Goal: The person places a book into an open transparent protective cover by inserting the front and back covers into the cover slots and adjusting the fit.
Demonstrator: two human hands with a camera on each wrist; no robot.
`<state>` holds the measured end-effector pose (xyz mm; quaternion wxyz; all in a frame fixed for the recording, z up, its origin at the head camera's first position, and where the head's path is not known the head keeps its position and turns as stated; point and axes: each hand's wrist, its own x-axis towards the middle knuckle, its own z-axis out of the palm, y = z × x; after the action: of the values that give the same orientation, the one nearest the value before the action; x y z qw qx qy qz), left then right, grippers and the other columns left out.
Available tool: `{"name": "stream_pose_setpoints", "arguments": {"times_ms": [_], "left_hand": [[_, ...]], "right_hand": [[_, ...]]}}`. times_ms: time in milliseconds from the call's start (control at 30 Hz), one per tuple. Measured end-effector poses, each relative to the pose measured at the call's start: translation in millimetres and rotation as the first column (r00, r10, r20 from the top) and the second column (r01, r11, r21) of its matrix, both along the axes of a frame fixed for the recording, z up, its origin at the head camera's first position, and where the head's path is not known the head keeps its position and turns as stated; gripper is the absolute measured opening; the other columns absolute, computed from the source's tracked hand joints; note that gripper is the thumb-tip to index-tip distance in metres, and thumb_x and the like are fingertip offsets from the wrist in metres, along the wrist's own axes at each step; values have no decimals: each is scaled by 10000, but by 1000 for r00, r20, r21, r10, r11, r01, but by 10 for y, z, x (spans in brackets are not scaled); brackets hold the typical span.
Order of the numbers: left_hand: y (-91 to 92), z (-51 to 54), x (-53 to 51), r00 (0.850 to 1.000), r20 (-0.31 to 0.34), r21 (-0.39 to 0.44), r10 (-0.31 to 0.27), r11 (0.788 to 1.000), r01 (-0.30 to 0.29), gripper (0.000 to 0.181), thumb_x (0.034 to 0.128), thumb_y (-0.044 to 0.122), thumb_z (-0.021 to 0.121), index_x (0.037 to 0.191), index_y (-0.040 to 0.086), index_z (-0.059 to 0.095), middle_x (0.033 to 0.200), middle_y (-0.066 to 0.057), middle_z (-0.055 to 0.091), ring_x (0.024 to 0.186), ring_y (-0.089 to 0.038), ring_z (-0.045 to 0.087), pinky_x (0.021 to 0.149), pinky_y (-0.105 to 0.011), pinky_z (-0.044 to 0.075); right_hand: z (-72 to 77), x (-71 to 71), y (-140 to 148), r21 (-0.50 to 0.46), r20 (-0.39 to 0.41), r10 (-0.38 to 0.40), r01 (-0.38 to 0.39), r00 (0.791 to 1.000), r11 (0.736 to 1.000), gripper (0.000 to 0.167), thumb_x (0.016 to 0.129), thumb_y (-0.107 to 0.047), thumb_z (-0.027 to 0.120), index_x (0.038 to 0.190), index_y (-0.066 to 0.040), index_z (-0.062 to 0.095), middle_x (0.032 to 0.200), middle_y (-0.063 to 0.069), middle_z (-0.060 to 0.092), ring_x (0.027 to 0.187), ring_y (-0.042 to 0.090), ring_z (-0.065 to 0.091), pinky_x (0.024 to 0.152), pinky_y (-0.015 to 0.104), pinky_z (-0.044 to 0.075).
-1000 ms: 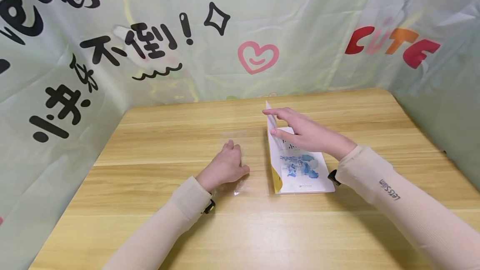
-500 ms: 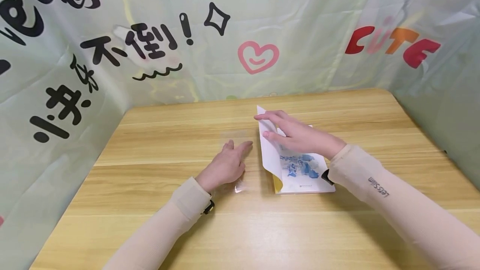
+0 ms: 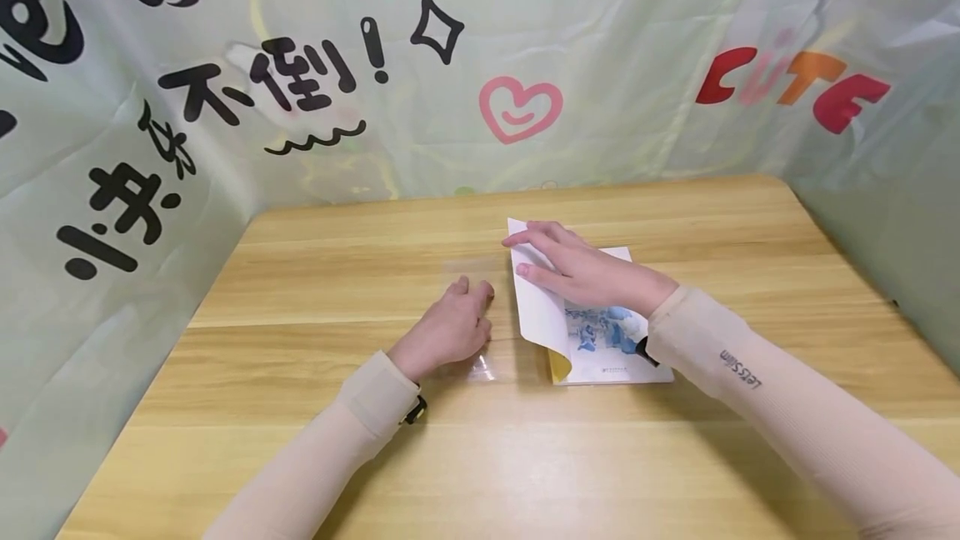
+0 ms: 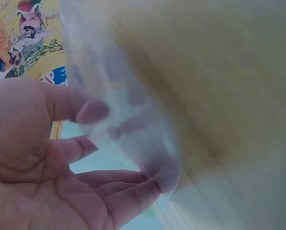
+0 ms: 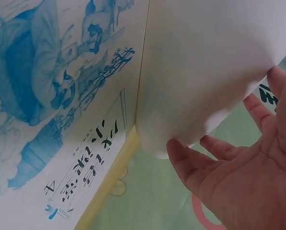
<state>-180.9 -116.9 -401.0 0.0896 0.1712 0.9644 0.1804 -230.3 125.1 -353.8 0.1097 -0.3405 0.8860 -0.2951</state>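
Observation:
A paperback book [image 3: 615,369] lies on the table with its front cover [image 3: 542,319] raised and bent to the left. The cover's inner side is white; its yellow illustrated outside [image 4: 37,28] shows in the left wrist view. Under it is a white page with blue drawings [image 5: 47,62] and black Chinese characters. My right hand [image 3: 581,269] touches the cover's free edge, fingers spread. A clear plastic film [image 3: 483,369] extends left of the book. My left hand [image 3: 446,327] touches it, thumb and fingers apart, with some fingertips seen through the film in the left wrist view.
The book and film lie on a wood-grain table [image 3: 315,273]. A pale green cloth [image 3: 615,40] printed with letters and a pink heart stands behind the table and along its sides. Both wrists wear dark straps under beige sleeves [image 3: 750,373].
The right hand has moved left, and the cover has swung left from nearly upright to a lower slant. The left hand stays over the film; its index finger extended, then drew in.

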Motion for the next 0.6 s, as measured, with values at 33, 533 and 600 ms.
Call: {"name": "stream_pose_setpoints", "arguments": {"times_ms": [33,533,600], "left_hand": [[-5,1,1,1000,1,9,8,1000,-8,381,1011,173,608,1373,60,571,1528,-362,512,1393,-480,579,1103,-620,540],[10,138,66,993,102,53,53,997,-58,782,856,339,892,1474,90,481,1382,-162,606,1191,-340,653,1025,-522,589],[-4,145,65,992,114,70,50,996,-58,794,844,308,883,1486,93,468,1425,-172,591,1235,-356,637,1051,-538,575]], "right_hand": [[-1,-2,-6,2,-3,1,-1,1000,1000,496,1131,-423,526,1594,-260,458,1761,186,240,1645,426,213,1269,723,276],[-86,-11,-58,48,31,-8,7,999,999,541,1135,-469,483,1622,-233,455,1786,192,177,1646,463,162,1257,768,239],[-89,-3,-66,55,27,-6,4,1000,998,542,1134,-475,484,1619,-233,458,1787,194,176,1646,463,160,1258,766,240]]}}
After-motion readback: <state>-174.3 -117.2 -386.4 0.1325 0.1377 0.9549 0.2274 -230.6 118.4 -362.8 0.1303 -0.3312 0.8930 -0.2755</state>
